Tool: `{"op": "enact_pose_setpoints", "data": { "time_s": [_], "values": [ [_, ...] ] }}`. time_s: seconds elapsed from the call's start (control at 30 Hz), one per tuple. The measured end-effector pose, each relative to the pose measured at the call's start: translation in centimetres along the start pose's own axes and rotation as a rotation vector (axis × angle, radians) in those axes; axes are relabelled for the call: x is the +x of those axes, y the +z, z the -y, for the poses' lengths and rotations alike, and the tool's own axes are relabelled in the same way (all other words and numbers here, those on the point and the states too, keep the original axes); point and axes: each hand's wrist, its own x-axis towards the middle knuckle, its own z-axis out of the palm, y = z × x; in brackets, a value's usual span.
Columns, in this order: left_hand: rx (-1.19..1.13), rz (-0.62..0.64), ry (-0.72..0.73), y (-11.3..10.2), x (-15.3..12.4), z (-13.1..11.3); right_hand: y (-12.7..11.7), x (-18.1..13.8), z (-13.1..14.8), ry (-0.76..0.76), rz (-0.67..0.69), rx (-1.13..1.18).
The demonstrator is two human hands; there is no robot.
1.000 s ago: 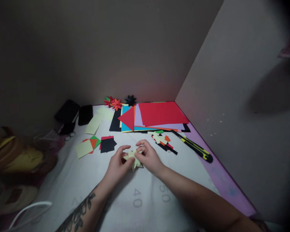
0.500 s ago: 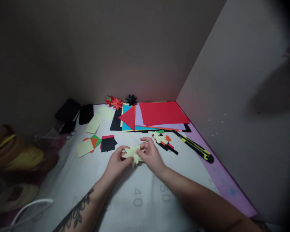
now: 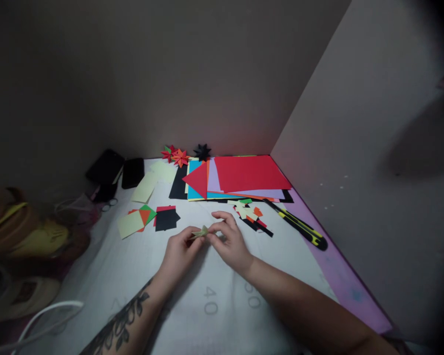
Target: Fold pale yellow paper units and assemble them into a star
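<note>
A pale yellow-green paper star (image 3: 203, 230) is pinched between both hands above the white sheet, turned nearly edge-on so that its points mostly overlap. My left hand (image 3: 182, 246) closes on its left side with thumb and fingers. From the right, my right hand (image 3: 229, 241) grips the other side between thumb and index finger, its remaining fingers loosely curled. Left of the hands lie black paper squares (image 3: 166, 219) and a pale square (image 3: 130, 224) on orange and green ones. Paper scraps (image 3: 248, 212) are spread right of the right hand.
Coloured sheets (image 3: 249, 173) are stacked at the back. Finished stars, an orange-red one (image 3: 180, 158) and a black one (image 3: 202, 152), stand by the wall. A yellow-black utility knife (image 3: 299, 227) lies right. Dark phone-like objects (image 3: 132, 173) and a white cable (image 3: 48, 308) are left.
The paper star has tilted from facing me to nearly edge-on. My hands have come slightly closer together, and both still hold it.
</note>
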Motion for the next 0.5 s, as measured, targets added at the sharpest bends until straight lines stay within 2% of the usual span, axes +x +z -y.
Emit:
{"op": "enact_pose_setpoints", "data": {
  "time_s": [0.33, 0.5],
  "values": [
    [0.038, -0.064, 0.012, -0.1, 0.14, 0.03, -0.08, 0.12, 0.18, -0.037, 0.003, -0.044],
    [0.042, -0.039, 0.015, -0.1, 0.06, -0.1, 0.06, 0.11, 0.04, -0.048, -0.007, -0.048]
  ]
}}
